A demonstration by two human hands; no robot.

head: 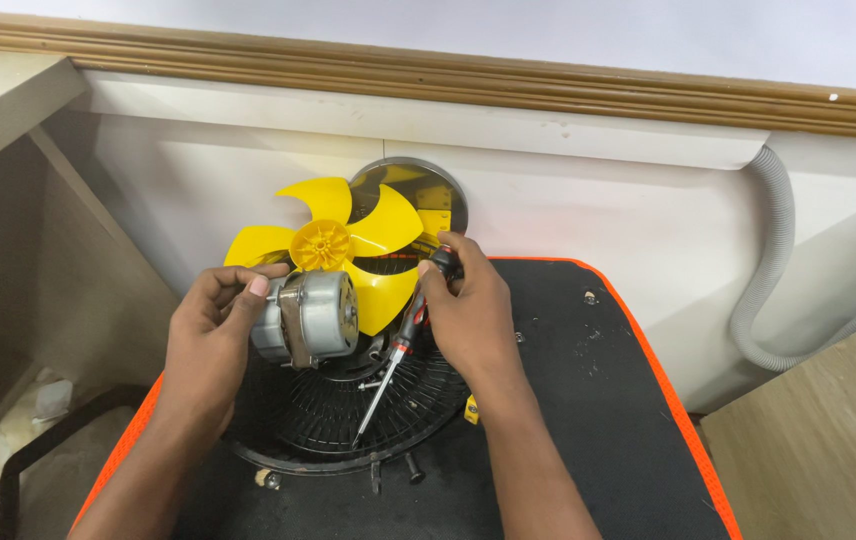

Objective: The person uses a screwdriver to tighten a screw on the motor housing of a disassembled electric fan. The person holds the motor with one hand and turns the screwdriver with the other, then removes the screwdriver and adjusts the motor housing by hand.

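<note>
Now: left hand (210,335) fingers wrapped on motor (310,318) behind yellow blade (348,245); right hand (466,315) fingers clamp screwdriver (396,355) over black grille (348,415).

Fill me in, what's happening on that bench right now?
A person is working on a taken-apart fan. The left hand grips the grey motor, with the yellow blade on its far end. The right hand holds a screwdriver, tip pointing down over the black wire grille lying flat on the orange-edged black mat. A few small loose parts lie beside the grille.
</note>
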